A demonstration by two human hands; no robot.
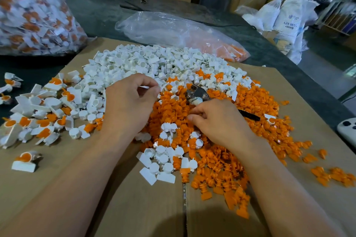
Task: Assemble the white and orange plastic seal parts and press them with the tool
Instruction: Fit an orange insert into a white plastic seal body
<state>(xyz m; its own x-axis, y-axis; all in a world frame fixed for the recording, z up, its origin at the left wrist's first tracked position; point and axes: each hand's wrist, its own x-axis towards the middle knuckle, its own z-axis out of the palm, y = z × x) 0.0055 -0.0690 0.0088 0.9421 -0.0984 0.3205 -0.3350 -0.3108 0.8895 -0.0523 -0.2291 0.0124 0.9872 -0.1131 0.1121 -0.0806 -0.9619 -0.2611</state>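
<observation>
Printed in blue on the white sack (290, 19) at the far right: a small logo with a blurred word beside it, then a line beginning "ABS", trailing letters too smeared to read, and a fainter, illegible line underneath.

Bare-handed at the bench: a worker's left hand (129, 102) and right hand (217, 121) are both uncovered, as seen from the head-worn camera. The left forearm (77, 179) and right forearm (285, 188) are bare too, with skin showing from the wrists to the picture's lower edge. The wide lens renders both forearms broad at that edge and narrower toward the wrists. Knuckles stand out as soft ridges on the back of the left hand. One of the right hand's fingertips (189, 118) shows a short, plain nail. Finer detail is too blurred to tell.
</observation>
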